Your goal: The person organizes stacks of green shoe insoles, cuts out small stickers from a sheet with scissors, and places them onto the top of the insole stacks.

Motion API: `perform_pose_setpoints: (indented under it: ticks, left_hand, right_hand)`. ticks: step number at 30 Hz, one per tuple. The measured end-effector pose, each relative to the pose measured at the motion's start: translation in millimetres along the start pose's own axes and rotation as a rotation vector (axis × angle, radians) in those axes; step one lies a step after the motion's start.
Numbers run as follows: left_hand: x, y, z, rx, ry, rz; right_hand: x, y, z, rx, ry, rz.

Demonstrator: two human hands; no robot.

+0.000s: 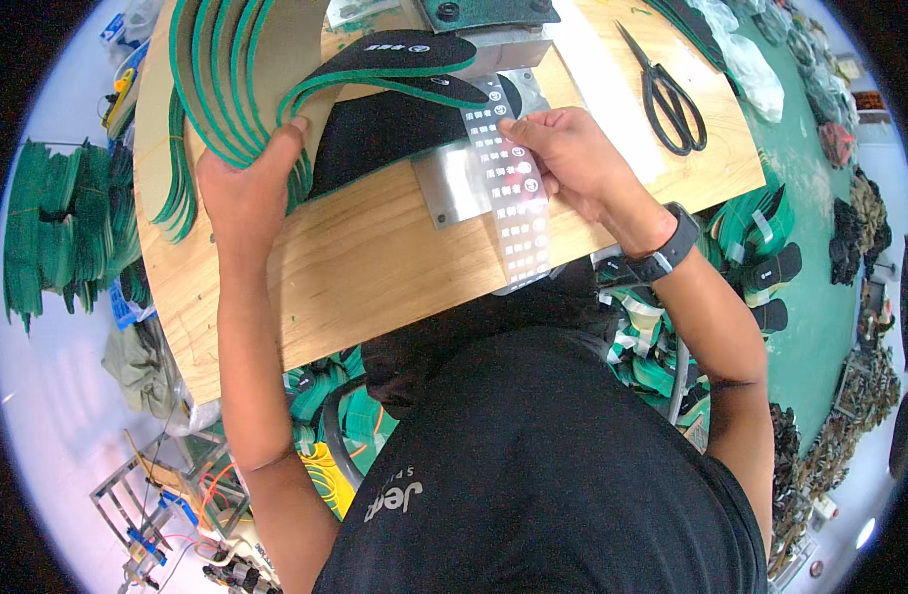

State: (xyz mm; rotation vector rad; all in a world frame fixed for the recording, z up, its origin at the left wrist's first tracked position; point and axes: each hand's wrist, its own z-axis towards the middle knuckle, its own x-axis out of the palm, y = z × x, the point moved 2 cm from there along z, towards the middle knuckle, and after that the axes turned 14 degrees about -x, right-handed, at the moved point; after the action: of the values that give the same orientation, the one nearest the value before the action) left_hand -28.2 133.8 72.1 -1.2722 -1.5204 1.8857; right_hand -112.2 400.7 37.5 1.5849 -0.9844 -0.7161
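My left hand (246,188) is closed round a fanned bundle of insoles (216,84) with green edges and beige undersides, bent upright at the table's left. Some curl over to the right and show black tops with a white print. A black insole (370,144) lies flat below them, its right end by the metal plate (449,186). My right hand (571,158) pinches the edge of a clear film strip (518,203) carrying rows of white prints. The strip lies over the black insole's end and hangs past the table's front edge.
A press head (483,18) stands over the plate at the back. Black-handled scissors (673,109) lie on the wooden table (375,262) at right. Green insole stacks (63,228) stand at far left, and more insoles (756,223) lie beyond the right edge.
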Motion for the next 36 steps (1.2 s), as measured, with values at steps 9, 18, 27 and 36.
perform_pose_setpoints:
  ticks: [9, 18, 27, 36]
  left_hand:
    - [-0.2, 5.2, 0.7, 0.035, -0.027, -0.021]
    - [-0.1, 5.6, -6.4, 0.093, -0.118, -0.099]
    - [17.3, 0.9, -8.2, 0.186, -0.069, 0.13]
    - [29.2, -12.4, -4.2, 0.435, 0.061, 0.75]
  right_hand:
    - [0.4, 0.8, 2.0, 0.024, 0.042, -0.016]
    - [0.8, -1.4, 1.8, -0.01, 0.035, -0.054]
    - [6.4, 2.3, -3.1, -0.012, -0.039, -0.064]
    - [-9.2, -8.2, -21.4, -0.152, -0.26, 0.287]
